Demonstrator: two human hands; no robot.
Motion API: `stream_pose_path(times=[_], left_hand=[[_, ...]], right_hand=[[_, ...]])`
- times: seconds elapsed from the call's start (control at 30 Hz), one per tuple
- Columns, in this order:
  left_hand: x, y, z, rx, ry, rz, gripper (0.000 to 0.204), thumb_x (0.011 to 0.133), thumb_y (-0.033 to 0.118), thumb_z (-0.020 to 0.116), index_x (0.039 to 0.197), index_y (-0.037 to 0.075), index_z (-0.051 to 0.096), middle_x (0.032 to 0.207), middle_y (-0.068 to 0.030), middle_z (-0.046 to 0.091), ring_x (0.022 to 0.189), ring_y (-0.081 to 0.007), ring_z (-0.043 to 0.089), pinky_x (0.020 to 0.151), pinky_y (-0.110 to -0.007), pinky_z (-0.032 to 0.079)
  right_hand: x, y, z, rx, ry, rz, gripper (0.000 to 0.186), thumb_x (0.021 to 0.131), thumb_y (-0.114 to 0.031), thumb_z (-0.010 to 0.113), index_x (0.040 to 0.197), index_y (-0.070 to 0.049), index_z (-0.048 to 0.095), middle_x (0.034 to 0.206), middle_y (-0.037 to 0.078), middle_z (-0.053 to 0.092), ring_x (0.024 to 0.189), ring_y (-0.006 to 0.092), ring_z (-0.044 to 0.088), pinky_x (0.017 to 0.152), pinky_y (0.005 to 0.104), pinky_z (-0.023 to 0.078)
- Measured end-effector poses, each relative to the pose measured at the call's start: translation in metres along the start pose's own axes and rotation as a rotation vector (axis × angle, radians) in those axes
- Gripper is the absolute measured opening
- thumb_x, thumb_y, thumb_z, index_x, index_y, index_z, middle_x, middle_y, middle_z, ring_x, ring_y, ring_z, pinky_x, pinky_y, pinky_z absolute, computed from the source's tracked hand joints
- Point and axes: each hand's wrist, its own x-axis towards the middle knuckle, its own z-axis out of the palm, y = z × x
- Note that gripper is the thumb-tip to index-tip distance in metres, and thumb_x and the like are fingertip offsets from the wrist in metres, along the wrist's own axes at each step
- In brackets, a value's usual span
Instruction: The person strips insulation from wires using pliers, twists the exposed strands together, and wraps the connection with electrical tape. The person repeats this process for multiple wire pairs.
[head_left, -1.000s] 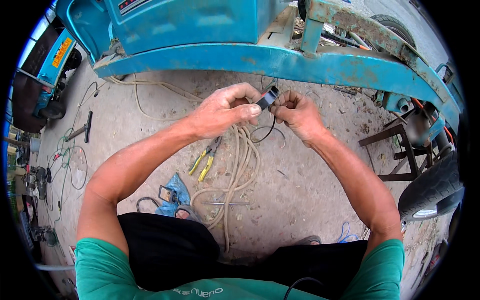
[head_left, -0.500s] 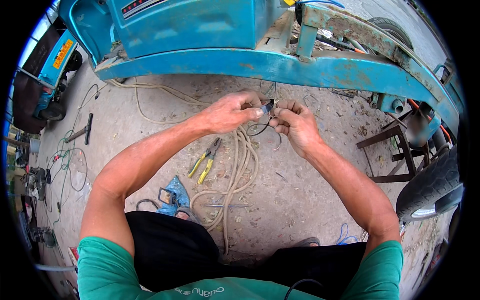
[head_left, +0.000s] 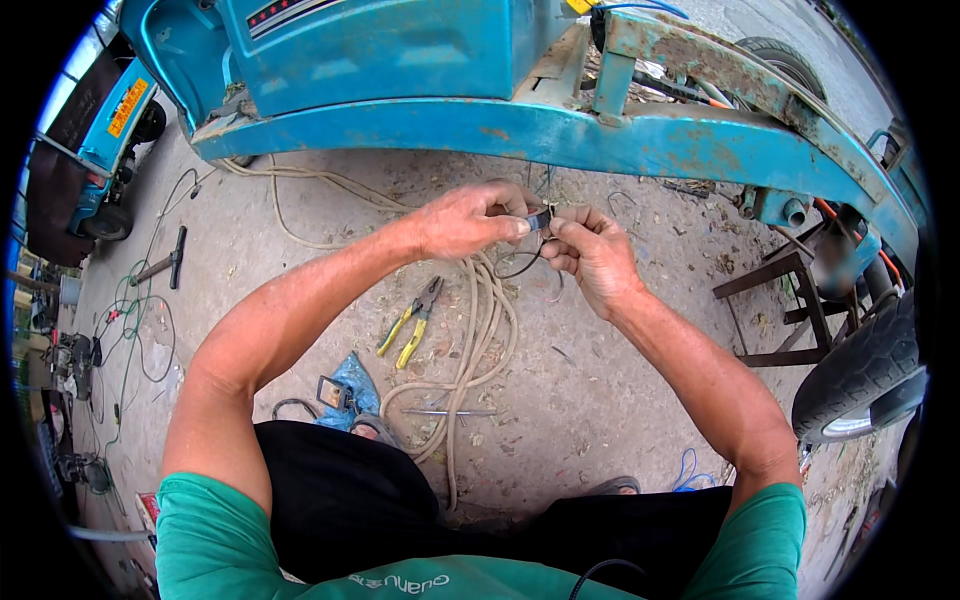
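Item, in hand: one small, smooth, black-and-grey piece (head_left: 539,219), kind uncertain, held in front of me between my two hands, below the blue-painted steel rail (head_left: 420,125) of a vehicle.
Left hand (head_left: 475,222): thumb and fingers pinching the piece from its left.
Right hand (head_left: 602,258): fingertips drawn together at the piece's right end; whether on the piece or a thin wire, I cannot tell.
Step, as I judge it: fine fingertip work at that right end. Next move calls for a steady left pinch and small, precise right fingers.
Below the hands: one thin black cable (head_left: 515,276), curved in an arc.
Changed since one second ago: the piece sits lower and shows as a narrow band, its broad dark face turned from view; my right hand, too, is lower.
Unchanged: pliers with yellow handles (head_left: 411,325), lying unused on the ground.
Further out: one bundle of pale beige hose or rope (head_left: 466,365); one crumpled blue plastic bag (head_left: 358,378); one hammer with a dark head (head_left: 176,258), at left; one dark metal stand (head_left: 755,285) and one black tyre (head_left: 850,385), at right.
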Motion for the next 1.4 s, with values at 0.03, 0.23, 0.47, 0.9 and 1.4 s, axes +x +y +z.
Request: stream_pose_path(times=[0.03,0.23,0.47,0.9,1.4], left_hand=[[0.001,0.001,-0.001,0.011,-0.009,-0.007,0.033,0.093,0.036,0.062,0.089,0.004,0.057,0.127,-0.0139,0.057,0.086,-0.0141,0.053,0.074,-0.032,0.045],[0.001,0.004,-0.004,0.014,-0.022,-0.050,0.034,0.091,0.038,0.064,0.090,0.005,0.058,0.129,-0.0162,0.056,0.095,-0.0169,0.055,0.081,-0.035,0.045],[0.003,0.003,-0.006,0.059,-0.034,-0.064,0.032,0.091,0.036,0.064,0.090,0.005,0.059,0.131,-0.0168,0.056,0.101,-0.0198,0.055,0.087,-0.039,0.045],[-0.004,0.012,0.002,-0.121,0.093,-0.206,0.035,0.096,0.037,0.059,0.100,0.002,0.063,0.095,-0.0091,0.066,0.082,-0.0140,0.063,0.072,-0.030,0.050],[0.004,0.037,0.022,-0.337,0.268,-0.189,0.045,0.087,0.020,0.073,0.120,-0.007,0.058,0.084,-0.0091,0.067,0.070,-0.0132,0.063,0.062,-0.028,0.052]], right_hand=[[0.000,0.000,0.000,-0.002,0.012,0.000,0.023,0.090,-0.013,0.065,0.106,0.003,0.059,0.095,0.008,0.067,0.076,0.0130,0.066,0.063,0.0253,0.053],[0.000,0.001,0.001,-0.004,0.002,-0.003,0.025,0.091,-0.013,0.066,0.109,0.004,0.059,0.094,0.008,0.067,0.075,0.0119,0.066,0.062,0.0244,0.053],[0.005,0.005,-0.003,-0.005,-0.007,-0.002,0.021,0.093,-0.015,0.065,0.106,0.001,0.061,0.089,0.005,0.066,0.071,0.0107,0.063,0.061,0.0242,0.052],[0.009,0.000,-0.002,-0.620,0.102,-0.373,0.014,0.084,-0.009,0.067,0.089,0.003,0.061,0.074,0.008,0.064,0.065,0.0148,0.062,0.061,0.0328,0.052],[0.002,-0.003,0.009,-0.519,0.188,-0.193,0.019,0.085,-0.013,0.064,0.086,0.006,0.063,0.076,0.009,0.067,0.066,0.0138,0.061,0.061,0.0313,0.051]])
